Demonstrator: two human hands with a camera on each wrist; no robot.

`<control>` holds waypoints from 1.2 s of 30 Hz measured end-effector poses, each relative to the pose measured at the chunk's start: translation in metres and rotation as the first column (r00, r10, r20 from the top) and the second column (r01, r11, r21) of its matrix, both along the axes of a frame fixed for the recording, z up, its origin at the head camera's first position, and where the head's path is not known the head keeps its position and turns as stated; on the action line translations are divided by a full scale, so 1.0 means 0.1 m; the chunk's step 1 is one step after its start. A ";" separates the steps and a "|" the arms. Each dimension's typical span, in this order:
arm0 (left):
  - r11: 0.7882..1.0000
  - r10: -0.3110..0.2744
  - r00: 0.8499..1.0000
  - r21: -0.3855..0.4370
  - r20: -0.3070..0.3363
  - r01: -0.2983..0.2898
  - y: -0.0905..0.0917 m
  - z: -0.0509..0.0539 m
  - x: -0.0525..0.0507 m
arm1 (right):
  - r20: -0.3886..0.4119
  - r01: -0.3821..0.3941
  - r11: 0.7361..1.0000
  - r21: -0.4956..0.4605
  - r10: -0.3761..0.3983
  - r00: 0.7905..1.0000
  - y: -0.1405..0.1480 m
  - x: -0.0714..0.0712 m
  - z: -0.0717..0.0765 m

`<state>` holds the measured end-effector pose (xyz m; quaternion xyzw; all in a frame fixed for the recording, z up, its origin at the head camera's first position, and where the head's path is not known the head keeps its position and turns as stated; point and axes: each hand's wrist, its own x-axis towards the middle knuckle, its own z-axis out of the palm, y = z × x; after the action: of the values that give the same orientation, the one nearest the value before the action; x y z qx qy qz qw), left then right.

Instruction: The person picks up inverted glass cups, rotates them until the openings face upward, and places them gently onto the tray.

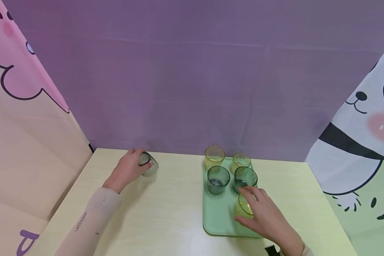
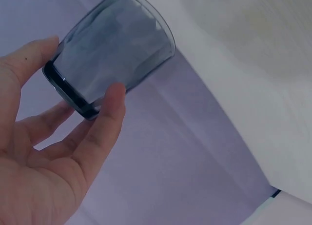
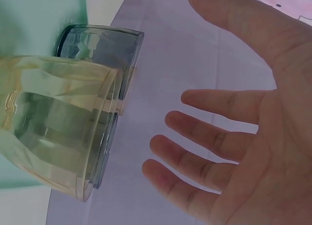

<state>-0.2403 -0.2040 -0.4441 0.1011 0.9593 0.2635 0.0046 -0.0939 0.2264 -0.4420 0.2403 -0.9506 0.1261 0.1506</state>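
Observation:
At the table's back left, my left hand (image 1: 128,170) grips a smoky grey glass (image 1: 152,168). In the left wrist view the glass (image 2: 114,49) is tilted, its thick dark base toward my palm and its rim pointing away. My right hand (image 1: 264,213) is over the right side of the green tray (image 1: 216,227), fingers apart. It is nearest to a yellow glass (image 1: 244,209), which it partly hides in the head view. In the right wrist view, a gap separates my fingers (image 3: 209,132) from this yellow glass (image 3: 53,122).
Two dark grey-green glasses, left (image 1: 218,180) and right (image 1: 245,177), stand on the tray's middle. Behind them are two more yellow glasses, left (image 1: 214,156) and right (image 1: 241,161). A purple cloth (image 1: 192,89) hangs behind the pale wooden table (image 1: 166,209).

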 end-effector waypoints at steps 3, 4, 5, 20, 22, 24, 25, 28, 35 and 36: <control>1.000 -0.012 1.000 0.015 -0.012 0.012 0.04 0.05 0.12 | -0.002 0.001 1.000 0.000 -0.001 1.000 -0.01 0.00 0.00; 1.000 -0.015 1.000 0.019 -0.016 0.015 0.05 0.07 0.16 | 0.000 0.003 1.000 -0.002 -0.003 1.000 -0.01 0.00 0.01; 1.000 -0.016 1.000 0.025 -0.019 0.017 0.06 0.08 0.19 | 0.002 0.005 1.000 -0.003 -0.005 1.000 -0.01 0.00 0.01; 0.987 -0.029 0.994 0.152 -0.104 0.044 0.13 0.17 0.52 | 0.045 0.006 0.978 -0.207 0.003 0.999 -0.06 0.00 0.02; 0.986 -0.027 0.994 0.162 -0.106 0.044 0.13 0.17 0.54 | 0.049 0.005 0.972 -0.237 0.006 0.999 -0.07 -0.01 0.01; 0.984 -0.022 0.994 0.174 -0.103 0.040 0.13 0.17 0.56 | 0.059 -0.005 0.961 -0.278 0.023 0.998 -0.08 -0.03 0.00; 0.983 -0.022 0.995 0.177 -0.101 0.040 0.13 0.17 0.57 | 0.064 -0.010 0.954 -0.300 0.031 0.997 -0.08 -0.03 -0.01; 0.981 -0.018 0.995 0.190 -0.100 0.037 0.12 0.15 0.59 | 0.104 -0.023 0.920 -0.391 0.069 0.992 -0.09 -0.05 -0.03; 0.970 -0.001 0.996 0.242 -0.089 0.023 0.09 0.13 0.65 | 0.180 -0.019 0.809 -0.587 0.152 0.972 -0.12 -0.07 -0.08; 0.968 0.000 0.996 0.251 -0.087 0.022 0.09 0.13 0.66 | 0.187 -0.014 0.794 -0.608 0.160 0.969 -0.13 -0.07 -0.08</control>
<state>-0.1743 -0.1947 -0.4309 0.1175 0.9168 0.3786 -0.0482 -0.1010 0.2139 -0.4504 0.2075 -0.8598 0.4550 0.1028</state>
